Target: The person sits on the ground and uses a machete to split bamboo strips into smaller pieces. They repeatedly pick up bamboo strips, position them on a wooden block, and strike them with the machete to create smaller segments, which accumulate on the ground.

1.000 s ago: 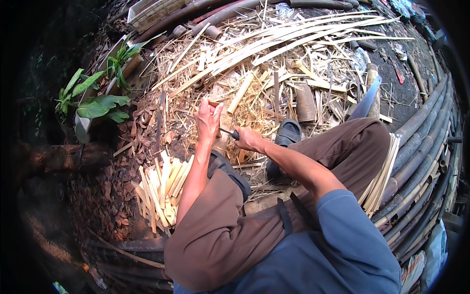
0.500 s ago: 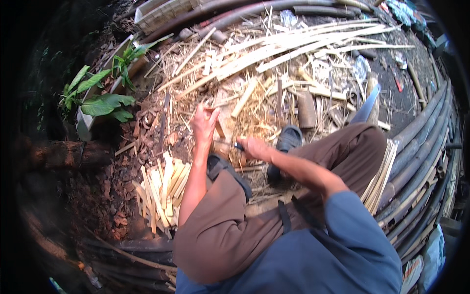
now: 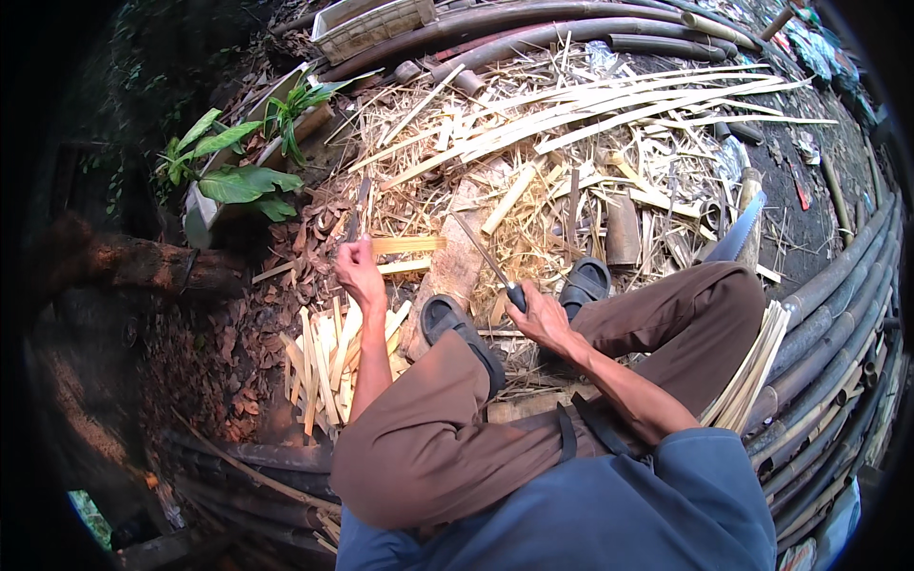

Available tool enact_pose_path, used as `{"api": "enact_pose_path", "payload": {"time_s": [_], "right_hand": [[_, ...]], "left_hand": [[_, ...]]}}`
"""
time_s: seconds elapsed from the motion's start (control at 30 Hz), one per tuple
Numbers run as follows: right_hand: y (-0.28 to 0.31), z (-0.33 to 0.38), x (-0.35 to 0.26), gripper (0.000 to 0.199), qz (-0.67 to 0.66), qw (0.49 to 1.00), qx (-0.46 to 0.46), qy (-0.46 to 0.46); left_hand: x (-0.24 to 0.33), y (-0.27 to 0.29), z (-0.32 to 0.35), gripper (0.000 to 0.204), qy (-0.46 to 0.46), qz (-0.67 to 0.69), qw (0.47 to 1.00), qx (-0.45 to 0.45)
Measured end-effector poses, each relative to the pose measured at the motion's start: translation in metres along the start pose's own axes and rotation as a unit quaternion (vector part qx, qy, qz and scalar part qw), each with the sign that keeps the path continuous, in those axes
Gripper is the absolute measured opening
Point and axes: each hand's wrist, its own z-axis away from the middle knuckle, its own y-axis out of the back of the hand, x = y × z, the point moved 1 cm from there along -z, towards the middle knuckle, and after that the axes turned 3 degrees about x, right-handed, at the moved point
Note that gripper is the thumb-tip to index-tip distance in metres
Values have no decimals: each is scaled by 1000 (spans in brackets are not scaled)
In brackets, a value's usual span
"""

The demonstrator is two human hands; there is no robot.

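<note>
we are gripping a short split bamboo piece (image 3: 407, 245) in our left hand (image 3: 359, 271), fingers clenched around its near end so it is pointing away toward the wooden chopping block (image 3: 455, 262). our right hand (image 3: 541, 317) is wrapping tightly around the handle of a long knife (image 3: 487, 259), its blade lying across the top of the block. beside the block, nearer our left knee, cut bamboo slats (image 3: 324, 366) are lying in a pile. beyond the block, long bamboo strips (image 3: 609, 109) are spreading over the litter.

One head-worn fisheye view — looking steeply down, close over the knees and littered ground — edges bending
</note>
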Motion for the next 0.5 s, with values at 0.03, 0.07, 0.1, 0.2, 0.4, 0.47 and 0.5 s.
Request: {"api": "enact_pose_path", "payload": {"time_s": [0.03, 0.07, 0.1, 0.2, 0.4, 0.47, 0.5], "right_hand": [[-2, -1, -2, 42, -2, 1000, 18, 18], [-7, -5, 1, 42, -14, 999, 32, 30], [-13, -11, 9, 42, -24, 998, 53, 37], [-35, -1, 27, 35, -13, 995, 77, 66], [-58, 17, -32, 45, -145, 987, -62, 21], [-55, 15, -43, 48, -136, 986, -96, 24], [-60, 12, -39, 47, -134, 988, -72, 37]], "left_hand": [[-11, -7, 12, 36, 22, 22, 999, -12], [-16, -10, 25, 35, 9, -1, 1000, 1], [-19, -19, 36, 34, -5, -17, 1000, 9], [-32, -30, 57, 48, 36, -93, 995, -19], [-36, -11, 57, 74, 238, 48, 952, -186], [-20, -16, 66, 73, 238, 60, 951, -189], [-12, -15, 67, 72, 222, 36, 956, -188]]}}
